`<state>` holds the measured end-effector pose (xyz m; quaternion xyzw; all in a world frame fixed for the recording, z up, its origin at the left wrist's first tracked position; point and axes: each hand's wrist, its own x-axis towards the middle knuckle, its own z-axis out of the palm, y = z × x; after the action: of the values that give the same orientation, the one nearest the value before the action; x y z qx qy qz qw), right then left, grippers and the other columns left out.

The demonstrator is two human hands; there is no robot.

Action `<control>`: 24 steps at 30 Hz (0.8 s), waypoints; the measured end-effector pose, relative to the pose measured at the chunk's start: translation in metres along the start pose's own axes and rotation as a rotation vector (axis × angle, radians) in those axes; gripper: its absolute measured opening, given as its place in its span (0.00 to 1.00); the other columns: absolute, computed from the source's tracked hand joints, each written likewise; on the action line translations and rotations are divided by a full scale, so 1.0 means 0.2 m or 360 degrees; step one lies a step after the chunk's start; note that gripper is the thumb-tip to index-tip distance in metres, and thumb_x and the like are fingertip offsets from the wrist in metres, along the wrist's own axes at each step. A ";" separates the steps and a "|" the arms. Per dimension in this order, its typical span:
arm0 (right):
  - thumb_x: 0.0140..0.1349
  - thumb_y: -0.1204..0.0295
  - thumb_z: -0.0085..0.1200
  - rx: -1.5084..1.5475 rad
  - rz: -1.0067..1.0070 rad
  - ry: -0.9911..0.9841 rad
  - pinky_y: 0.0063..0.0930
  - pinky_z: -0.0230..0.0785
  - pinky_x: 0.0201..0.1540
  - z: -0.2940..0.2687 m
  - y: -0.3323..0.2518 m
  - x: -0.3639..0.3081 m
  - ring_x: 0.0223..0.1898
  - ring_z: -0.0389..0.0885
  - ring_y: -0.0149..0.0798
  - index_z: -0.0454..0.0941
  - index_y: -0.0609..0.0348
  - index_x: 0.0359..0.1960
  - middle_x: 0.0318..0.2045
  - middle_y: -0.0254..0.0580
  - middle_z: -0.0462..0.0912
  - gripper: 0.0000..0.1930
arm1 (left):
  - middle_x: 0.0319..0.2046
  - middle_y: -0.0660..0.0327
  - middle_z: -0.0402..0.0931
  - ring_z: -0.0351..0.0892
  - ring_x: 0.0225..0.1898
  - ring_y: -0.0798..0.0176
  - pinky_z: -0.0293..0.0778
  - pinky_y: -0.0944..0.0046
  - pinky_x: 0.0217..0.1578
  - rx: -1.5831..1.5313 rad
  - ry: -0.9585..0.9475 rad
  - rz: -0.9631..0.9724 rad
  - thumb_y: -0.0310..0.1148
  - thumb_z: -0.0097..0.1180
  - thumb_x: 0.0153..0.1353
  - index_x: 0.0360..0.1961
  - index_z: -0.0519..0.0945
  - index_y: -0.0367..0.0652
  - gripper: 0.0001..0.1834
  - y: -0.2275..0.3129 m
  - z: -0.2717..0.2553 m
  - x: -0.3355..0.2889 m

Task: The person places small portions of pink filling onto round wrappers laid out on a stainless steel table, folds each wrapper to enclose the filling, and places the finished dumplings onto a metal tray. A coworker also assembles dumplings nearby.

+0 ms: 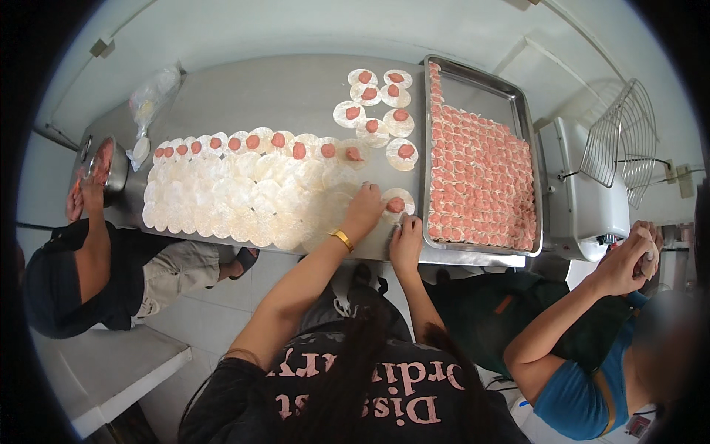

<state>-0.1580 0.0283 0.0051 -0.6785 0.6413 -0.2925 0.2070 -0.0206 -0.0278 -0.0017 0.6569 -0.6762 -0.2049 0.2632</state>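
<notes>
Dough wrapper [389,217], thin, round and off-white with a lump of pink minced meat [396,205] on it, lies flat on the grey metal table [244,92] between the person's hands. It sits just right of the bare left hand [362,211] and just beyond the bare right hand [406,240]. The left hand's fingers are bent and close together, near the wrapper's left edge; whether they pinch anything cannot be told. The right hand is partly curled, fingertips at the wrapper's near edge; I cannot tell if it grips it. A gold-coloured band [342,239] circles the left wrist. Left of the hands spreads a sheet of overlapping pale round wrappers [229,189]; to the right stands a large rectangular metal tray [481,90] holding rows of small pink-topped dumplings [481,177].
</notes>
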 end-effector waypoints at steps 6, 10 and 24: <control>0.61 0.78 0.47 -0.0049 0.0026 0.0193 0.46 0.67 0.48 0.03 -0.03 0.01 0.46 0.73 0.59 0.70 0.69 0.51 0.44 0.60 0.72 0.16 | 0.41 0.41 0.70 0.76 0.39 0.40 0.73 0.51 0.40 -0.0106 -0.0070 0.0155 0.31 0.54 0.57 0.33 0.72 0.31 0.12 -0.04 0.03 0.06; 0.60 0.74 0.50 -0.0199 0.0324 0.0228 0.48 0.67 0.44 0.08 -0.06 0.01 0.43 0.74 0.59 0.71 0.66 0.44 0.42 0.55 0.73 0.12 | 0.35 0.41 0.73 0.76 0.36 0.38 0.71 0.47 0.37 -0.0392 -0.0137 0.0092 0.30 0.56 0.54 0.32 0.72 0.31 0.12 -0.09 -0.05 -0.03; 0.51 0.74 0.58 -0.0030 0.0175 0.0312 0.42 0.67 0.40 0.13 -0.04 0.03 0.35 0.76 0.53 0.76 0.64 0.30 0.29 0.48 0.75 0.07 | 0.26 0.50 0.77 0.81 0.29 0.52 0.76 0.57 0.30 -0.0638 -0.0074 -0.0162 0.20 0.58 0.48 0.51 0.67 0.37 0.26 -0.18 -0.05 -0.23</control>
<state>-0.1341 0.0213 -0.0080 -0.6124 0.6974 -0.3397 0.1526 0.0140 0.0159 -0.0204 0.6199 -0.5936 -0.3635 0.3622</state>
